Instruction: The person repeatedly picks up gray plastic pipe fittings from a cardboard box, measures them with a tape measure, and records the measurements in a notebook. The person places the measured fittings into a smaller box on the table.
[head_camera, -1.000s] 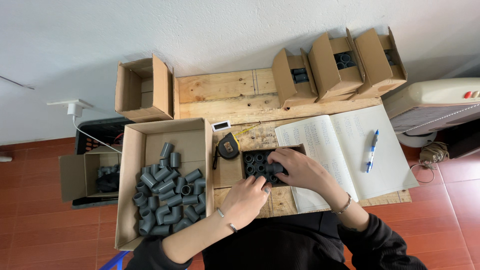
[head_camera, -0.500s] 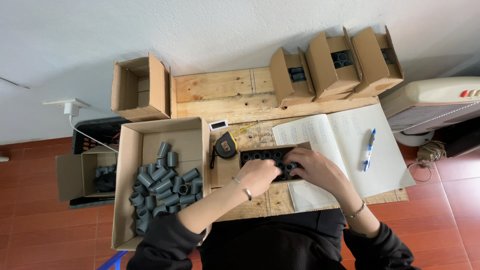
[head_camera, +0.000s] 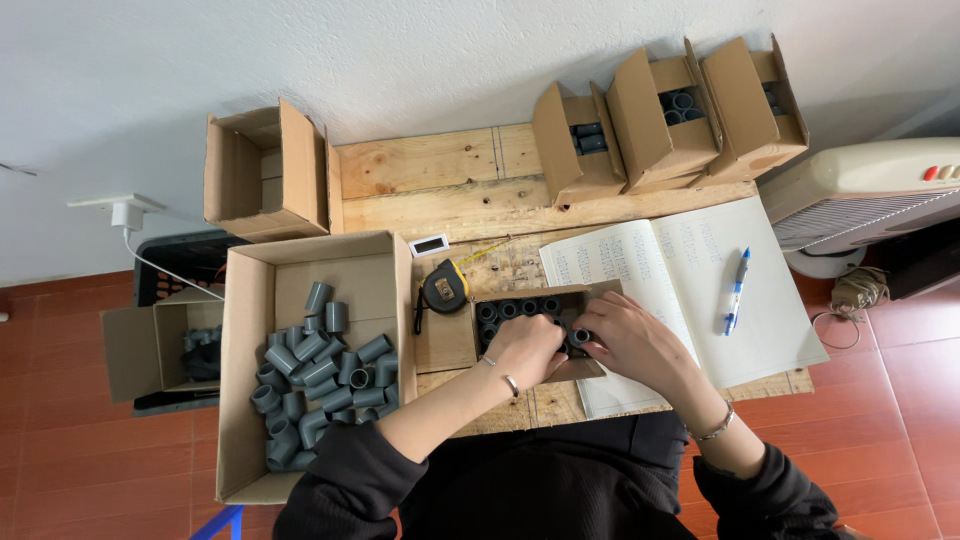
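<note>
Your left hand (head_camera: 525, 350) and right hand (head_camera: 628, 340) meet over the small cardboard box (head_camera: 455, 340) at the near middle of the wooden surface (head_camera: 440, 175). Both sets of fingers curl down among the grey pipe fittings (head_camera: 510, 310) packed upright inside; whether either grips one cannot be told. At nine o'clock, a large carton (head_camera: 245, 380) holds loose grey fittings. A tape measure (head_camera: 443, 290) lies just beside the box at ten o'clock. At two o'clock, an open ledger (head_camera: 690, 280) carries a blue pen (head_camera: 736, 290). Farthest, three cartons (head_camera: 660, 115) lean at the wall
</note>
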